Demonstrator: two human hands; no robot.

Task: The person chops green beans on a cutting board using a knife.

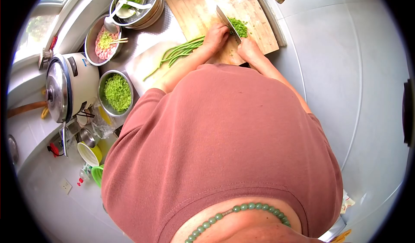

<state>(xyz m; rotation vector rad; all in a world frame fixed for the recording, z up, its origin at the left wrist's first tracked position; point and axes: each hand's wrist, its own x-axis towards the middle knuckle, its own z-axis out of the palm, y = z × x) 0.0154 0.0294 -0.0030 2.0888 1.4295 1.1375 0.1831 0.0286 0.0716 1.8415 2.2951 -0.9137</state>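
While the right hand point(248, 50) closes around the handle end of a knife point(227, 22), its forearm angles forward and inward from the right side of the body. The blade points away from the body and leans to the left, with its tip out over the cutting board point(190, 4).

From the other side, the left forearm reaches forward and slants right across the long green beans point(181, 50). The left hand point(215, 36) is bent over, its fingers curled down just beside the blade; the beans run up to it, but I cannot tell how tightly the fingers close on them. The hands are near each other.

Chopped green pieces point(239, 26) lie on the board, on the blade's right side. The beans' loose ends trail off the board toward the left, onto the counter point(145, 63).
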